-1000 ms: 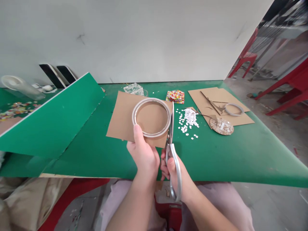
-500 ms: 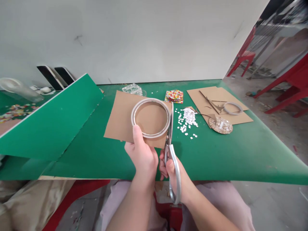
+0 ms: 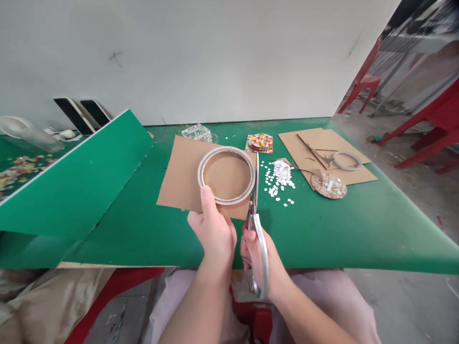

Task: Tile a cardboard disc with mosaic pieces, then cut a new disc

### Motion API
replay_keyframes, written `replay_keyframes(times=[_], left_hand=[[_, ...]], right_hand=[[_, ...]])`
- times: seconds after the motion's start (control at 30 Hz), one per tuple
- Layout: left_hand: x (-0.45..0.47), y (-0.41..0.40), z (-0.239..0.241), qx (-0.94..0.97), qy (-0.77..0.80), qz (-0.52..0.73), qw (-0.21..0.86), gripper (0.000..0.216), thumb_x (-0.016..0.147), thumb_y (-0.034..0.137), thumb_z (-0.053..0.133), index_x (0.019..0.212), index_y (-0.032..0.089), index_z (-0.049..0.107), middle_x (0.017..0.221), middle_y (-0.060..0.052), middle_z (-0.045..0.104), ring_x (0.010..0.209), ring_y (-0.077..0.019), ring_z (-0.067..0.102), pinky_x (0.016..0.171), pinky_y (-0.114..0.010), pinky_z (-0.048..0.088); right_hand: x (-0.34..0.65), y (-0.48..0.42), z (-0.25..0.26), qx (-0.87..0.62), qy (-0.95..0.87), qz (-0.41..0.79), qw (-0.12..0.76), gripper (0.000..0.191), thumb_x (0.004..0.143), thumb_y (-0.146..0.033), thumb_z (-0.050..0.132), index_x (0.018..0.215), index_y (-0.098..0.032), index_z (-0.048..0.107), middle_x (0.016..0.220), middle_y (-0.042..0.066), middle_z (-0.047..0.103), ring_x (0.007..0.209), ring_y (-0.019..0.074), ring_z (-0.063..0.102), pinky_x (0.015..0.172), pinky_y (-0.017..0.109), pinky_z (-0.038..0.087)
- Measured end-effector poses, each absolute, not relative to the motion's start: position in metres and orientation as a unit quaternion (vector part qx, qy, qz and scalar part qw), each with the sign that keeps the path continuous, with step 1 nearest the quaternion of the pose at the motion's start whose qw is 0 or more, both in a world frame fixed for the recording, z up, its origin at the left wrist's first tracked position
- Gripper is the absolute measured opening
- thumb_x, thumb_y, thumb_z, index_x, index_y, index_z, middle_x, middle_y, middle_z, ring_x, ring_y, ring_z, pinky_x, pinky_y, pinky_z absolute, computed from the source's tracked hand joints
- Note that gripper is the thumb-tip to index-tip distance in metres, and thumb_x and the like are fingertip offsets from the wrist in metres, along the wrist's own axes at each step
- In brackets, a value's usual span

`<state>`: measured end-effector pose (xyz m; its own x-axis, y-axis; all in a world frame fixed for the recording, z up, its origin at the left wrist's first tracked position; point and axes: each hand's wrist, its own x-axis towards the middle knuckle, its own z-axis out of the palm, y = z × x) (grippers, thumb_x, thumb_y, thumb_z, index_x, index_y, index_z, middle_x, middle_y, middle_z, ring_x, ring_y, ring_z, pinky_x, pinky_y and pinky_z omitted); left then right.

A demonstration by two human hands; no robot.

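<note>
My left hand [image 3: 214,229] pinches a brown cardboard sheet [image 3: 182,177] together with a grey ring [image 3: 226,175] lying on top of it, thumb pressed on the ring's near rim. My right hand [image 3: 258,258] is closed around the handles of silver scissors [image 3: 255,210]. The scissor blades run up along the ring's right side at the cardboard's right edge. Both are held just above the green table [image 3: 322,229].
A pile of small white tiles [image 3: 279,177] lies right of the scissors. Beyond are colourful mosaic coasters [image 3: 261,142], a clear box [image 3: 196,132], cardboard offcuts [image 3: 322,148] with another ring [image 3: 347,161] and a tiled disc [image 3: 328,186]. A raised green board [image 3: 79,177] stands left; red chairs [image 3: 430,134] right.
The cardboard with the ring and the scissors shifted slightly to the right; the scissor handles drew a little closer together. Both hands keep their grip.
</note>
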<state>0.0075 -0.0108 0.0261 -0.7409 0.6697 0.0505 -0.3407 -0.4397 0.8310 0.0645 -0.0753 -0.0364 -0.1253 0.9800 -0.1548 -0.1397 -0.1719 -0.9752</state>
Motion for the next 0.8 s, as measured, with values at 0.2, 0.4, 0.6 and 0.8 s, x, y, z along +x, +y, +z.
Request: replay_keyframes(times=[0.2, 0.4, 0.6, 0.8], left_hand=[[0.005, -0.009, 0.027, 0.175, 0.423, 0.832, 0.312, 0.030, 0.077, 0.030, 0.061, 0.101, 0.011, 0.064, 0.103, -0.010, 0.067, 0.099, -0.0200, 0.062, 0.083, -0.029, 0.052], [0.001, -0.010, 0.027, 0.176, 0.432, 0.819, 0.333, 0.026, 0.076, 0.034, 0.063, 0.092, 0.013, 0.066, 0.094, -0.008, 0.069, 0.090, -0.0189, 0.065, 0.072, -0.025, 0.054], [0.009, -0.014, 0.027, 0.186, 0.454, 0.814, 0.311, 0.025, 0.074, 0.033, 0.064, 0.088, 0.012, 0.066, 0.094, -0.008, 0.069, 0.092, -0.0207, 0.064, 0.075, -0.029, 0.053], [0.013, -0.018, 0.027, 0.217, 0.455, 0.803, 0.316, 0.024, 0.076, 0.033, 0.061, 0.090, 0.013, 0.066, 0.094, -0.007, 0.069, 0.090, -0.0188, 0.065, 0.075, -0.028, 0.053]], right_hand=[[0.067, -0.074, -0.034, -0.437, -0.432, 0.637, 0.465, 0.044, 0.080, -0.064, 0.041, 0.082, -0.020, 0.042, 0.055, -0.009, 0.027, 0.046, 0.0068, 0.023, 0.042, 0.020, 0.030], [0.079, -0.072, -0.020, -0.374, -0.507, 0.627, 0.458, 0.053, 0.077, -0.069, 0.042, 0.097, -0.020, 0.047, 0.068, -0.003, 0.042, 0.060, 0.0116, 0.038, 0.056, 0.025, 0.039], [0.089, -0.068, -0.006, -0.391, -0.507, 0.620, 0.454, 0.054, 0.073, -0.067, 0.050, 0.101, -0.021, 0.050, 0.079, 0.002, 0.049, 0.072, 0.0164, 0.045, 0.065, 0.029, 0.041], [0.086, -0.065, -0.015, -0.415, -0.502, 0.570, 0.502, 0.055, 0.073, -0.072, 0.043, 0.085, -0.020, 0.054, 0.073, 0.003, 0.051, 0.066, 0.0163, 0.047, 0.059, 0.029, 0.042]])
